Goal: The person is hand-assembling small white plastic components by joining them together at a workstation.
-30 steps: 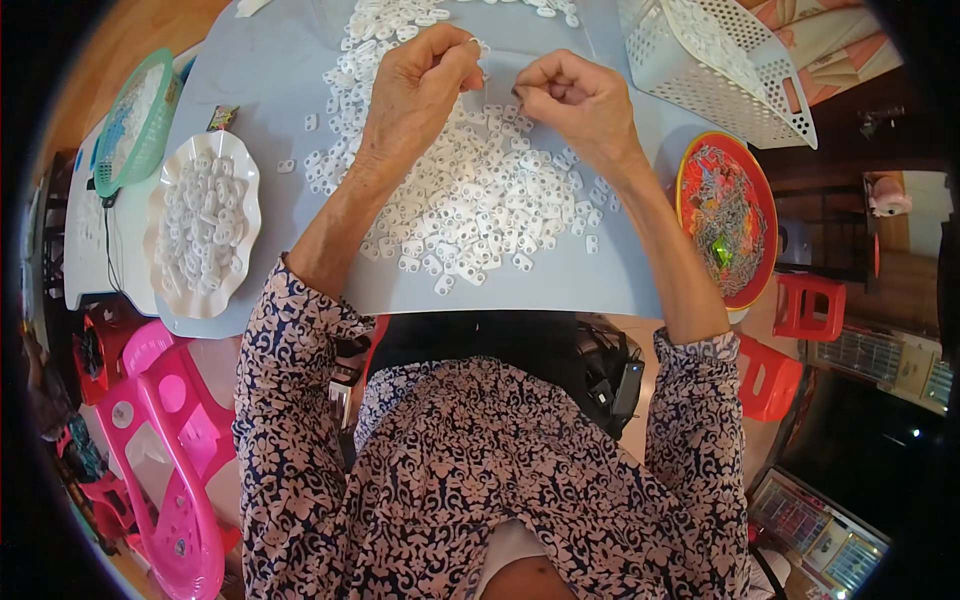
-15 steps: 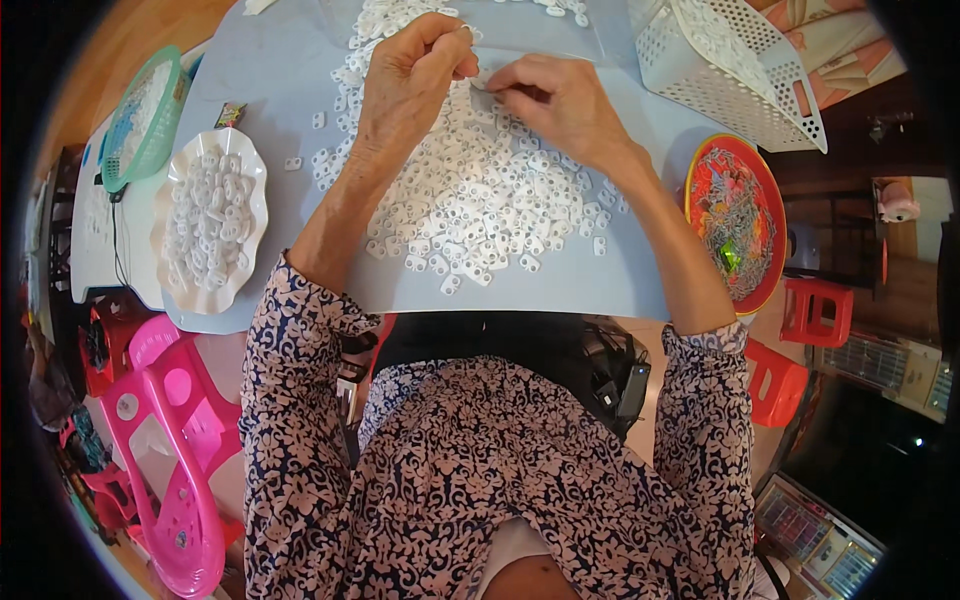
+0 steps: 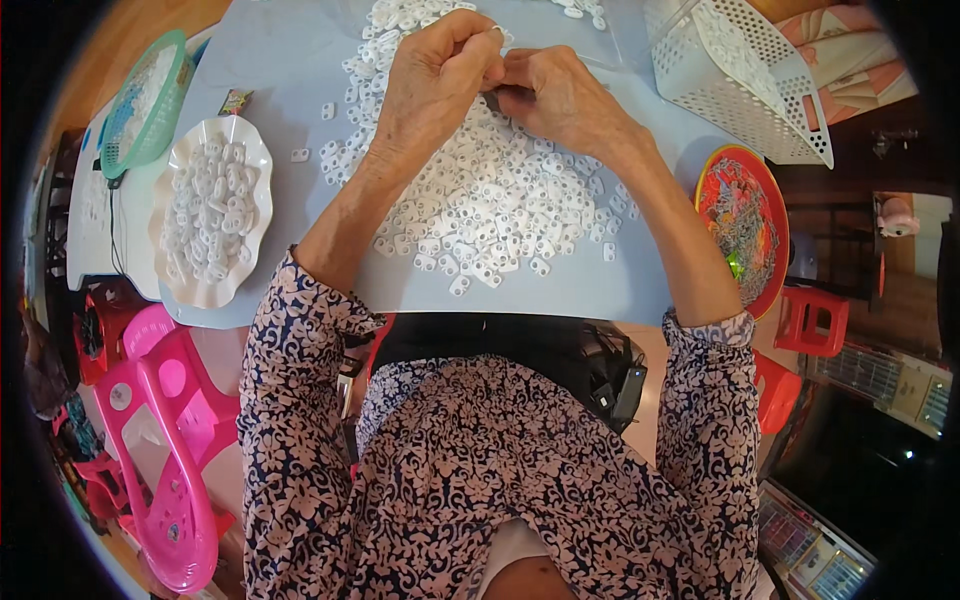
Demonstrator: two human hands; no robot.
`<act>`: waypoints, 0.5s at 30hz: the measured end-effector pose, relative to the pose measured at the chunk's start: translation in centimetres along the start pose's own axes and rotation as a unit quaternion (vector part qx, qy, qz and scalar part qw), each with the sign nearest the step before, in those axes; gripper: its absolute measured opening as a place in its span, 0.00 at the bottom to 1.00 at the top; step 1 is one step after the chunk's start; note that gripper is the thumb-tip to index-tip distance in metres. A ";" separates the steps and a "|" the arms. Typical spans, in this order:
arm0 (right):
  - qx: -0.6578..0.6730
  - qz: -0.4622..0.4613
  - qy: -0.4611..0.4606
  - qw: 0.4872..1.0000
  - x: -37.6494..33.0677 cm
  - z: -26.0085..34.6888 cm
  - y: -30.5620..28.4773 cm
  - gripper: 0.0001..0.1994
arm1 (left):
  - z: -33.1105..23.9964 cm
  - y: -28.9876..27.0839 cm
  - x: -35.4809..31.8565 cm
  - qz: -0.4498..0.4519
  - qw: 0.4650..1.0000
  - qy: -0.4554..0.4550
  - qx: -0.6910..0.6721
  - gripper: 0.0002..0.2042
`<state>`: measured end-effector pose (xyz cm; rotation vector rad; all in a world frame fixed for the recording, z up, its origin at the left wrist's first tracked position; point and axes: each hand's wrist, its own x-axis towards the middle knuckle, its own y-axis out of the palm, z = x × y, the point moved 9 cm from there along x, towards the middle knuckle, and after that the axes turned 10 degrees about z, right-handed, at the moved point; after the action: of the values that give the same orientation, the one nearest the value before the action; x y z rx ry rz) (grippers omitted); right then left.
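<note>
the left hand [image 3: 440, 75] has its fingers curled, thumb and forefinger seeming to pinch a small white piece [image 3: 503, 36] that peeks out at their tips; the right hand [image 3: 565, 105] meets it there, fingertips drawn together, though whether they grip anything is hidden and i cannot tell. the step in hand looks like close fingertip work on that one piece, and the next move probably calls for a steady left pinch while the right fingers work finely against it. counting, there are two hands and one piece visible at the fingertips; below and between the forearms spreads one heap of like pieces [image 3: 490, 215], too many to count, on the table [image 3: 620, 295], with two stray pieces [image 3: 300, 155] lying apart, left of the left forearm. farther left of that forearm are one wavy-edged dish [image 3: 262, 190] of white pieces, one small packet [image 3: 236, 102] just beyond it and one green basket [image 3: 165, 120]. right of the right hand stands one white perforated basket [image 3: 700, 98]; right of that forearm, one red bowl [image 3: 783, 230] with grey and reddish bits, uncountable, and two red stools [image 3: 813, 320].
</note>
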<state>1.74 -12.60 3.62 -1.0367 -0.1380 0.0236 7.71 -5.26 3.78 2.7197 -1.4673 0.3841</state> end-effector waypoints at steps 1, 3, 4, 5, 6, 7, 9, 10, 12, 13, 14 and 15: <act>0.001 0.002 0.005 1.000 0.0 -0.1 0.0 0.10 | 0.0 0.0 0.0 -0.003 1.000 -0.005 0.000 0.08; 0.010 0.001 -0.008 1.000 -0.2 -0.1 -0.2 0.10 | 0.1 -0.1 0.0 -0.005 1.000 -0.009 0.001 0.08; 0.018 0.001 -0.022 1.000 -0.3 0.1 -0.3 0.10 | 0.1 0.0 0.0 -0.003 1.000 -0.007 0.003 0.08; 0.018 0.001 -0.022 1.000 -0.3 0.1 -0.3 0.10 | 0.2 0.0 0.0 0.000 1.000 -0.004 0.006 0.08; 0.010 0.000 -0.027 1.000 -0.3 0.2 -0.2 0.10 | 0.3 -0.1 0.0 0.000 1.000 -0.004 0.006 0.08; 0.003 -0.002 -0.031 1.000 -0.3 0.3 -0.2 0.10 | 0.3 0.0 0.1 0.005 1.000 0.000 0.001 0.08; -0.004 0.000 -0.028 1.000 -0.2 0.1 -0.1 0.09 | 0.2 0.1 0.1 0.010 1.000 0.004 -0.004 0.08; -0.011 0.002 -0.026 1.000 -0.1 0.1 0.0 0.09 | 0.2 0.1 0.1 0.007 1.000 -0.001 0.003 0.08; -0.011 0.000 -0.015 1.000 -0.1 -0.1 0.2 0.09 | 0.1 0.1 0.0 0.005 1.000 -0.006 0.009 0.08; -0.011 -0.002 -0.006 1.000 -0.1 -0.2 0.2 0.09 | 0.0 0.1 0.0 0.004 1.000 -0.007 0.006 0.08; -0.011 -0.002 -0.006 1.000 -0.1 -0.1 0.3 0.09 | 0.1 0.1 0.0 0.003 1.000 -0.008 0.003 0.09; -0.005 -0.007 -0.004 1.000 -0.1 -0.1 0.2 0.09 | 0.1 0.1 0.0 0.002 1.000 -0.008 0.003 0.09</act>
<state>1.62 -12.56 3.37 -1.0447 -0.1526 0.0140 7.71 -5.34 3.65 2.7311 -1.4791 0.3699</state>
